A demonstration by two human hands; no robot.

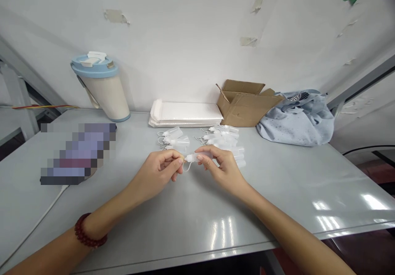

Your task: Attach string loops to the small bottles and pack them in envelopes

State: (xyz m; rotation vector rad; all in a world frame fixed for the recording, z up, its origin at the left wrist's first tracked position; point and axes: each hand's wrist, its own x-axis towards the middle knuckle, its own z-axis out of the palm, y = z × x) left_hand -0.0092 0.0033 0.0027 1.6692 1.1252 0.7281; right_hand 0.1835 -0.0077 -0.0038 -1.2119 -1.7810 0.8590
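Observation:
A small clear plastic squeeze bottle [191, 158] with a white nozzle is held sideways just above the table, its nozzle pointing left. My right hand [222, 166] grips the bottle's body between thumb and fingers. At the nozzle end, my left hand [163, 166] pinches the small tethered cap, mostly hidden by the fingertips. The thin white tether [187, 168] loops down between the two hands. Behind them lie similar bottles in two groups: several on the left [175, 140] and several on the right [226, 133], partly covered by my right hand.
White padded envelopes [188, 112] are stacked by the wall, beside an open cardboard box [247, 108] and a bluish cloth bag [298, 121]. A cream tumbler with a blue lid [105, 90] stands back left. Nearer lies a pixelated device [80, 153] with a white cable [37, 221].

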